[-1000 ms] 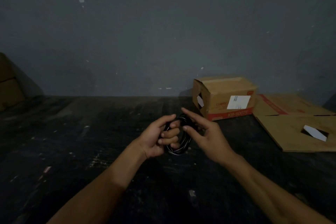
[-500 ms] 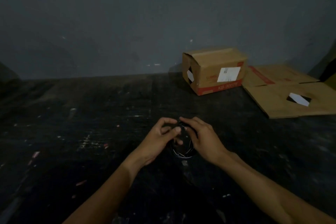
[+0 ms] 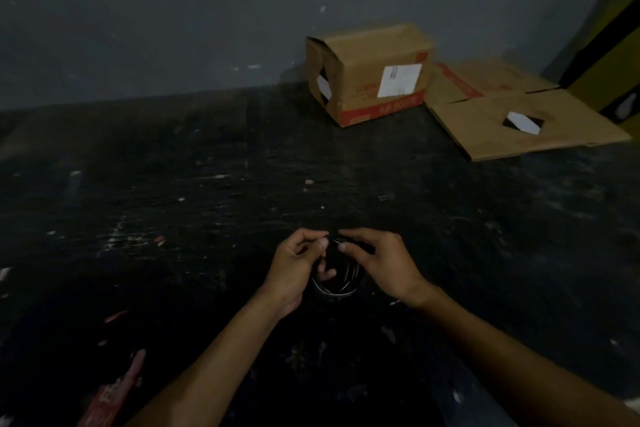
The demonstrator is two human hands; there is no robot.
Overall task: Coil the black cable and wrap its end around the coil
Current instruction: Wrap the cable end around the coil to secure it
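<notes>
A small coil of black cable (image 3: 341, 286) hangs between my two hands, low over the dark table (image 3: 207, 204) near its front middle. My left hand (image 3: 294, 267) grips the coil's left side, fingers curled round it, thumb and forefinger pinched at the top. My right hand (image 3: 381, 263) holds the coil's right side, its fingertips meeting the left hand's at the top of the loop. Only the coil's lower arc shows, with pale glints on it. The cable's end is hidden by my fingers.
A closed cardboard box (image 3: 370, 73) with a white label stands at the back against the grey wall. To its right lies flattened cardboard (image 3: 519, 114). A dark and yellow object (image 3: 613, 55) stands at the far right edge. Pale scuffs and scraps dot the tabletop.
The view has tilted down, so the boxes sit higher in the frame. My right hand, open with fingers spread a second ago, has closed onto the coil. Both hands have dropped lower with it.
</notes>
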